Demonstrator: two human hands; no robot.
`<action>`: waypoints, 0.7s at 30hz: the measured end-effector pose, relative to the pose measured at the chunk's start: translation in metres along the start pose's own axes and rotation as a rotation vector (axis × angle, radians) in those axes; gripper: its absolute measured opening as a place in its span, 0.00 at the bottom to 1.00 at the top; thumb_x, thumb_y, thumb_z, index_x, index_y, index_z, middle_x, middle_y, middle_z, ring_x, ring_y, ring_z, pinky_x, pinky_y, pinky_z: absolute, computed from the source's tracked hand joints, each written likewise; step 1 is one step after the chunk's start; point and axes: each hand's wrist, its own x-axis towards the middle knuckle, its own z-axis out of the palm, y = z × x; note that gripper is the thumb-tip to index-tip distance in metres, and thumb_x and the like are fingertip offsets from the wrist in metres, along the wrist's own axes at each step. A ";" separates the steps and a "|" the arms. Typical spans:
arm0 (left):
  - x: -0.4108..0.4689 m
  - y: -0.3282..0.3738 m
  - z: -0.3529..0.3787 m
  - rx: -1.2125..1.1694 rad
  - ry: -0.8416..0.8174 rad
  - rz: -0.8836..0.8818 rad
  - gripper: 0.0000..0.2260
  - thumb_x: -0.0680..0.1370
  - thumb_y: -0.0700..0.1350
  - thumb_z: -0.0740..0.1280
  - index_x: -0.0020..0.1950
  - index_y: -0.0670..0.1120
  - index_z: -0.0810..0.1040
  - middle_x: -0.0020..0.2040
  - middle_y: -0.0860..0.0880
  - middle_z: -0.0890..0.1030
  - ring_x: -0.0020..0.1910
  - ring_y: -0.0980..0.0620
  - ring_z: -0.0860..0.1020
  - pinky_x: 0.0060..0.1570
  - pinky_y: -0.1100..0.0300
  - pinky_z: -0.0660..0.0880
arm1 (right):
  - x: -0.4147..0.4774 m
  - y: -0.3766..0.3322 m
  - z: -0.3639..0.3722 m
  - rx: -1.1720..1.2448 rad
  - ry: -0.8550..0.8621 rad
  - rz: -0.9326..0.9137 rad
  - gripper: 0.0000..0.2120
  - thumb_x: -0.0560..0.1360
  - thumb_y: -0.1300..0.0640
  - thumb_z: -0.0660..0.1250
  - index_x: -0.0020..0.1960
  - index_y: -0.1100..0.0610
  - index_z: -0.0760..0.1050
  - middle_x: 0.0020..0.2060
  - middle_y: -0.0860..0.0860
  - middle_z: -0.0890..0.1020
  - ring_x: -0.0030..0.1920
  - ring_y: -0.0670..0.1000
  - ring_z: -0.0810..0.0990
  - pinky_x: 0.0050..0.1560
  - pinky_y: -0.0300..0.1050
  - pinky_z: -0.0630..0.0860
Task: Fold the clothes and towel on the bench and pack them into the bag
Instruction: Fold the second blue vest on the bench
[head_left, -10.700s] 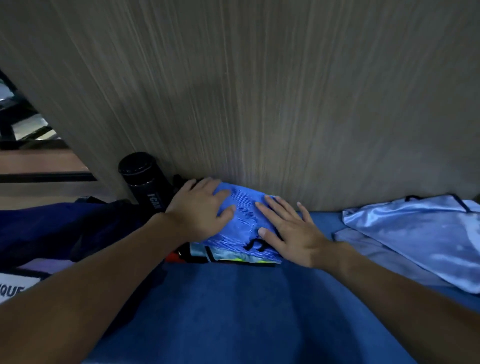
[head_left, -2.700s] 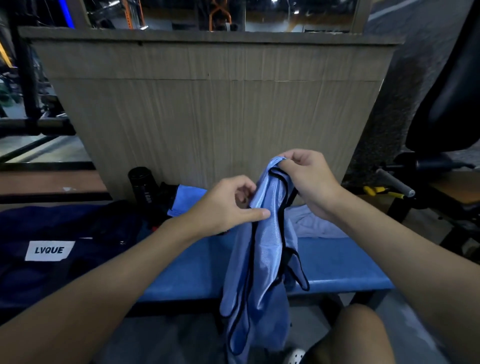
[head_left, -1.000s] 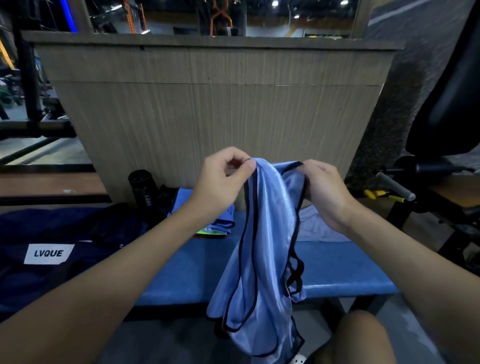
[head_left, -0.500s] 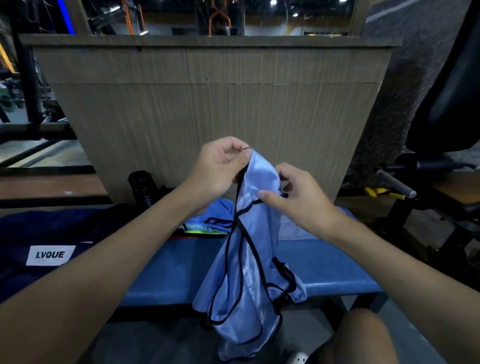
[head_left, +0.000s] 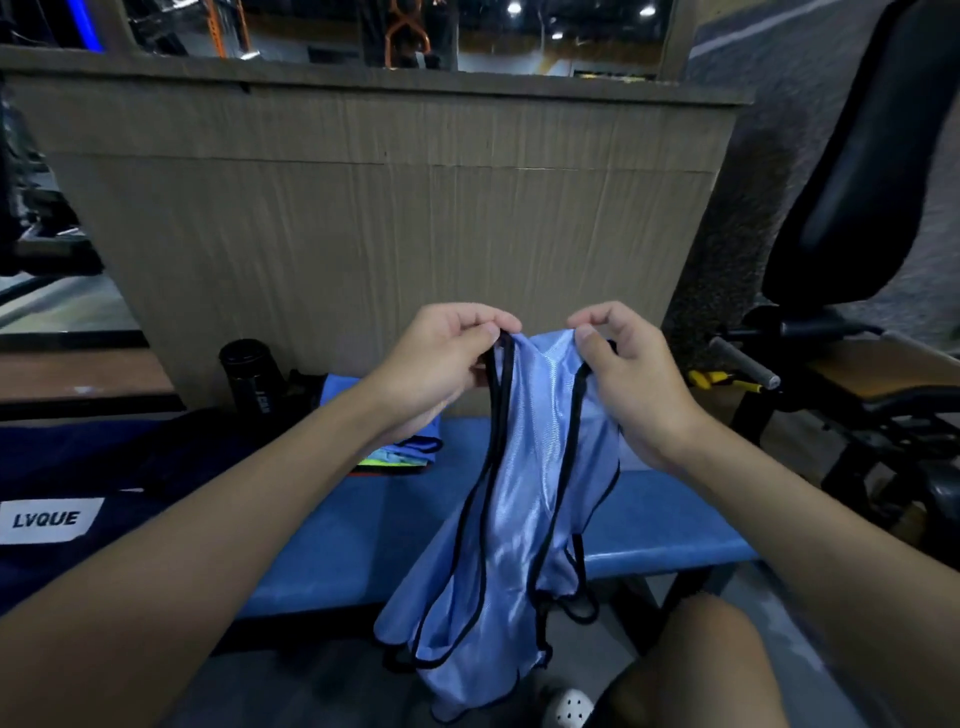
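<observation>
A shiny light-blue vest with black trim (head_left: 519, 499) hangs in the air in front of the blue bench (head_left: 654, 525). My left hand (head_left: 441, 369) pinches its top left edge and my right hand (head_left: 628, 379) pinches its top right edge, the two hands a short way apart. The vest's lower end droops below the bench edge. A folded stack of clothes with a blue towel on top (head_left: 400, 452) lies on the bench behind my left wrist. The dark navy bag (head_left: 67, 478) with a white LVQUE label sits at the left.
A black bottle (head_left: 249, 374) stands against the wooden panel (head_left: 395, 234) behind the bench. A black gym machine with a padded seat (head_left: 862, 171) stands at the right. My knee (head_left: 691, 670) and a white shoe (head_left: 569, 709) show at the bottom.
My hands have moved apart along the vest's top edge, spreading it wider. The right hand has risen level with the left. The vest hangs flatter than half a second ago.
</observation>
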 end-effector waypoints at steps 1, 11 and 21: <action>0.001 -0.001 0.006 -0.028 -0.035 0.001 0.08 0.83 0.35 0.60 0.49 0.40 0.78 0.40 0.46 0.80 0.37 0.54 0.77 0.39 0.62 0.76 | -0.003 -0.002 -0.006 0.020 0.027 0.029 0.08 0.82 0.61 0.59 0.48 0.54 0.75 0.38 0.54 0.75 0.37 0.50 0.71 0.39 0.44 0.69; 0.012 -0.005 0.051 0.205 -0.161 0.180 0.08 0.76 0.32 0.70 0.43 0.45 0.80 0.39 0.48 0.81 0.37 0.58 0.78 0.44 0.65 0.78 | -0.028 -0.007 -0.064 0.038 0.168 0.110 0.07 0.82 0.61 0.60 0.47 0.54 0.74 0.40 0.56 0.73 0.41 0.54 0.69 0.43 0.51 0.67; 0.024 0.000 0.071 0.063 -0.168 0.143 0.08 0.78 0.30 0.67 0.43 0.41 0.79 0.34 0.48 0.82 0.32 0.59 0.80 0.36 0.67 0.76 | -0.033 0.005 -0.079 -0.263 0.136 -0.092 0.04 0.78 0.63 0.67 0.50 0.64 0.74 0.36 0.50 0.77 0.34 0.39 0.74 0.39 0.33 0.71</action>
